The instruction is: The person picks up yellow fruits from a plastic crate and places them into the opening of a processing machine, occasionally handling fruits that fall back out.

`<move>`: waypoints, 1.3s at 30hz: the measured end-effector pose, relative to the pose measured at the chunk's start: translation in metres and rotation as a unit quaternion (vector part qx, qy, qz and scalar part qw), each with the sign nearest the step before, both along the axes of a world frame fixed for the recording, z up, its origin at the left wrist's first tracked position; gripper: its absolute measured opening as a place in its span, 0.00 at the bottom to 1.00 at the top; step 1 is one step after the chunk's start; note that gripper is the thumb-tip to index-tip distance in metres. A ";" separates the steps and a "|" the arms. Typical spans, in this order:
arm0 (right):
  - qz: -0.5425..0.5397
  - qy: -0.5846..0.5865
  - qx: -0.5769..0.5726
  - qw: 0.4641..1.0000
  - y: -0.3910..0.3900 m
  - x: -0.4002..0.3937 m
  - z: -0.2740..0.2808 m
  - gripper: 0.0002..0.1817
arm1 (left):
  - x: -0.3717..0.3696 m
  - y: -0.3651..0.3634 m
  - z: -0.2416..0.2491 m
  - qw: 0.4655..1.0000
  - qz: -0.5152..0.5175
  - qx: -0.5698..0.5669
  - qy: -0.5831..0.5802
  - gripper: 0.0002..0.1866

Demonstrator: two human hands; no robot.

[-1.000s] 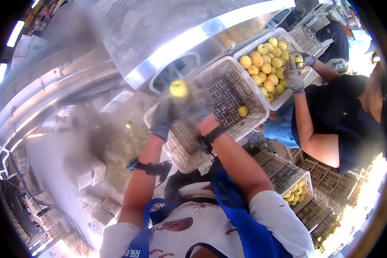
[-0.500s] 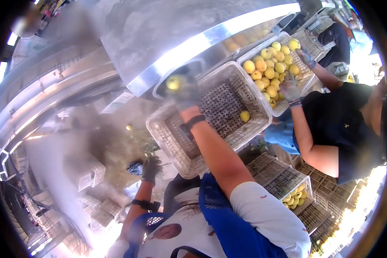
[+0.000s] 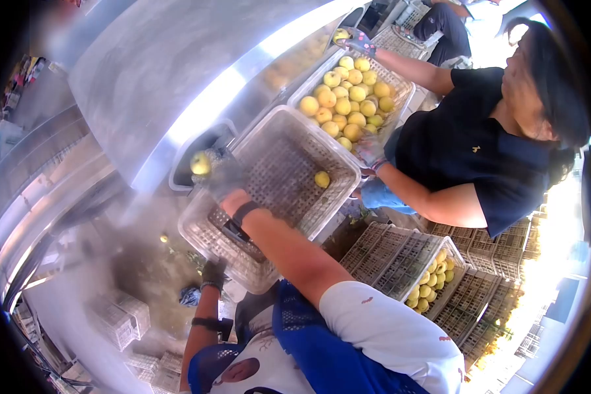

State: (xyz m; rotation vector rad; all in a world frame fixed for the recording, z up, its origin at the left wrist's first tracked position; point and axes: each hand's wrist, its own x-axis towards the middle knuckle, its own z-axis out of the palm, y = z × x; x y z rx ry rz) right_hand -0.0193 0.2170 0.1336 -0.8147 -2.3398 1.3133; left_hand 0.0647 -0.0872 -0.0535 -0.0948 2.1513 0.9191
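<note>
My right hand [image 3: 224,176], in a grey glove and blurred, is closed around a round yellow fruit [image 3: 201,163]. It is over the far left end of a pale plastic crate [image 3: 269,279], beside a dark bin [image 3: 179,172] under the metal table's edge. Inside the crate lies a single yellow fruit [image 3: 322,179], near its right wall. My left hand [image 3: 213,272], in a dark glove, is low beside the crate's near left corner. Its fingers point up along the crate wall, with no object visible in them.
A co-worker [image 3: 466,144] at the right has gloved hands at a crate full of yellow fruit [image 3: 349,98], one holding a fruit. A metal table [image 3: 151,72] curves across the top. Stacked crates [image 3: 391,259] stand at lower right. A fruit [image 3: 163,239] lies on the floor.
The view has swung, shifting the crates left and down. My right hand still holds the fruit by the dark bin. My left hand has come nearer the crate. The co-worker's far hand now lifts a fruit.
</note>
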 end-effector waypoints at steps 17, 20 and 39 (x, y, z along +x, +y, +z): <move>0.000 -0.016 -0.017 1.000 0.002 -0.008 -0.019 0.32 | -0.046 -0.012 -0.016 0.983 -0.063 -0.124 -0.122 0.30; 0.001 0.009 0.009 1.000 0.002 -0.016 -0.033 0.29 | -0.040 0.003 0.012 0.983 -0.046 -0.128 -0.127 0.29; 0.072 -0.086 0.026 0.993 0.009 -0.007 -0.015 0.44 | -0.016 0.038 0.068 0.986 0.027 -0.106 -0.129 0.27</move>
